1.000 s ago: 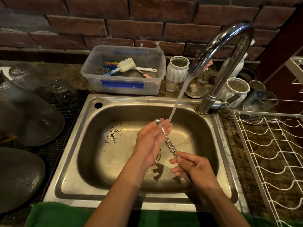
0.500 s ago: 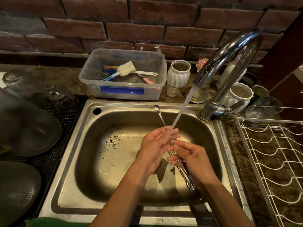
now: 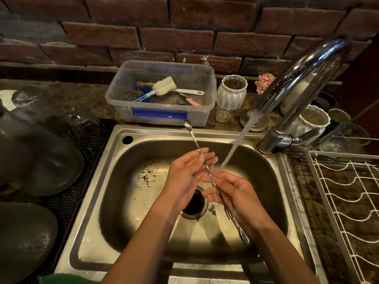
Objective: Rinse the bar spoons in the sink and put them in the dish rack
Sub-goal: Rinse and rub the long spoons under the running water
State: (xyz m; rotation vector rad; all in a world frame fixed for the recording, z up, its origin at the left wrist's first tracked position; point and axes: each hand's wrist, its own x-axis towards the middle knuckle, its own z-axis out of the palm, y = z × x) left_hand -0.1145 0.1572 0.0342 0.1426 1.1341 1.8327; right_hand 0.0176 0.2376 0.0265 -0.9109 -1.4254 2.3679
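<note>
A long twisted bar spoon (image 3: 196,144) with a small bowl at its far end and a fork at its near end slants over the steel sink (image 3: 131,167). My left hand (image 3: 187,173) lies with straight wet fingers against the stem's middle. My right hand (image 3: 232,194) curls its fingers round the stem lower down, with the fork end sticking out past the wrist. Water from the faucet (image 3: 303,70) falls on the fingers of both hands. The white wire dish rack (image 3: 348,193) stands to the right of the sink, with nothing seen in it.
A clear plastic tub (image 3: 162,111) with brushes and scrubbers sits behind the sink, beside white ribbed jars (image 3: 231,93). Upturned glassware (image 3: 39,156) rests on a black mat at the left. Glasses (image 3: 346,138) stand behind the rack. Dark specks lie in the basin by the drain (image 3: 194,203).
The spoon has slid away from me through my hands, and its bowl end now reaches past the sink's back rim. My left hand has moved along the stem.
</note>
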